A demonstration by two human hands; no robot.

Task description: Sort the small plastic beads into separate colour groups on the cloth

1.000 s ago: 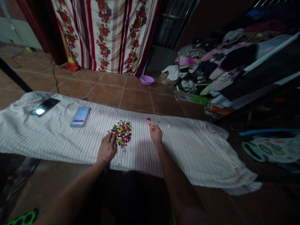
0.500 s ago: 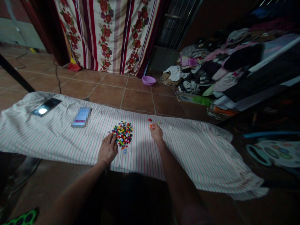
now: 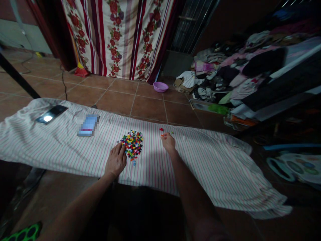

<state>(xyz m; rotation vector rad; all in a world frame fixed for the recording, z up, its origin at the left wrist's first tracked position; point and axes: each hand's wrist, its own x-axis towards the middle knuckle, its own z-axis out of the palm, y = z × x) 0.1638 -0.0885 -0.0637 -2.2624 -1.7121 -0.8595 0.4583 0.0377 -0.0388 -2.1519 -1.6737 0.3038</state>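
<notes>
A pile of small, many-coloured plastic pieces (image 3: 132, 144), perhaps beads, lies on the striped cloth (image 3: 150, 170). My left hand (image 3: 116, 160) rests at the pile's left edge, palm down, its fingers stretched out and touching the nearest pieces. To the right of the pile, my right hand (image 3: 169, 142) is low over the cloth with its fingertips pinched at a small orange piece (image 3: 163, 136). Just beyond those fingers sits a small red cluster (image 3: 161, 129). A light green piece (image 3: 172, 133) lies to its right. The exact shape of the pieces is too small to make out.
On the cloth's left side are a dark phone (image 3: 51, 114) reflecting a light and a blurred-out lit phone (image 3: 88, 125). A purple basin (image 3: 161, 87) stands on the tiled floor behind. Heaped clothes (image 3: 223, 73) fill the back right, and a pale blue-rimmed chair (image 3: 296, 165) is at right.
The view has shifted slightly. My right fingers have moved a little over the orange piece, covering more of it. My left hand stays by the pile.
</notes>
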